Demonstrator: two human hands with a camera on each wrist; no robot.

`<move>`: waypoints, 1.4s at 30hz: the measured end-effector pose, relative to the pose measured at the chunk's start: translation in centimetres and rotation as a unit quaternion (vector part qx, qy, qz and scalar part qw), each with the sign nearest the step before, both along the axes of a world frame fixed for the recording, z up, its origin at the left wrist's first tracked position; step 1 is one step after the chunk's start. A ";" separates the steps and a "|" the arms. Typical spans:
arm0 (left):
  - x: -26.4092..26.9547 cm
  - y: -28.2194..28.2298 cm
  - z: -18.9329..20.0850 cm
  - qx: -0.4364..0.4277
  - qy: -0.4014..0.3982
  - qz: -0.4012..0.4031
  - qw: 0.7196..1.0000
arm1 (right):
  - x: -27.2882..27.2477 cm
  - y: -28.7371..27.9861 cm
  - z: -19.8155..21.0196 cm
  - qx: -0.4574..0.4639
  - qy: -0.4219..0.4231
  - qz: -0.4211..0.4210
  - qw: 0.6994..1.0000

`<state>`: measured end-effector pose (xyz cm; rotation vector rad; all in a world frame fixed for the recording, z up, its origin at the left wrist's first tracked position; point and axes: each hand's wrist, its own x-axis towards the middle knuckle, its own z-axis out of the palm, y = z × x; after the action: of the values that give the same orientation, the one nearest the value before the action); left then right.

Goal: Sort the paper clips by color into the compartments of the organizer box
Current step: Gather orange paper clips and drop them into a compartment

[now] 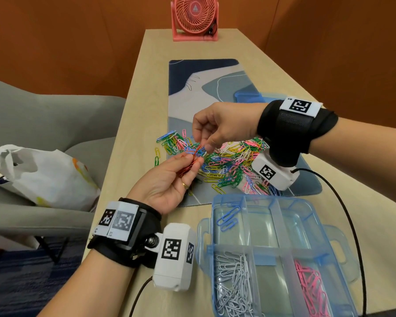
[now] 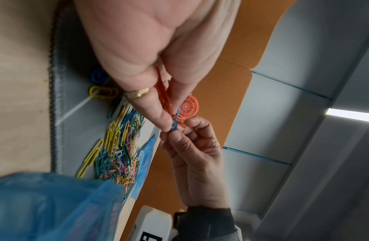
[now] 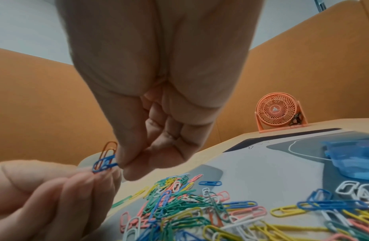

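Nearest, organizer box (image 1: pixel 319 210), clear blue: white clips (image 1: pixel 232 286) in one compartment, pink clips (image 1: pixel 312 287) in another, a few blue clips (image 1: pixel 227 218) in a third, others apparently bare. Beyond, on desk mat (image 1: pixel 200 88), mixed pile (image 1: pixel 224 161) of green, yellow, blue, pink, white: most sorting judged outstanding. Above pile, left hand (image 1: pixel 167 181) gripping red clips (image 1: pixel 189 167); right hand (image 1: pixel 220 124) pinching blue clip (image 3: pixel 104 163) snagged among them.

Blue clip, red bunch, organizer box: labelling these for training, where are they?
blue clip (image 3: pixel 104 163), right wrist view, its middle loops.
red bunch (image 2: pixel 164 96), left wrist view, mid-length.
organizer box (image 1: pixel 275 229), head view, centre divider.
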<state>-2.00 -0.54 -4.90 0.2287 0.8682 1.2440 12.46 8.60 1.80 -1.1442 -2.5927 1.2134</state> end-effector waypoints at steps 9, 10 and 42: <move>-0.1 0.1 0.0 -0.003 -0.015 0.022 1.000 | 0.3 0.2 0.4 0.010 -0.039 0.015 0.999; -0.2 0.1 0.0 -0.002 -0.016 0.023 1.000 | 0.4 0.3 0.4 0.015 -0.047 0.015 0.999; -0.8 0.4 0.1 -0.025 -0.045 0.014 0.999 | 0.8 3.7 -1.8 0.247 -0.309 -0.018 0.918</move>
<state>-2.80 -0.15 -4.77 0.1190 0.8256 1.2484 13.26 12.26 0.02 -1.6189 -2.9995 0.1305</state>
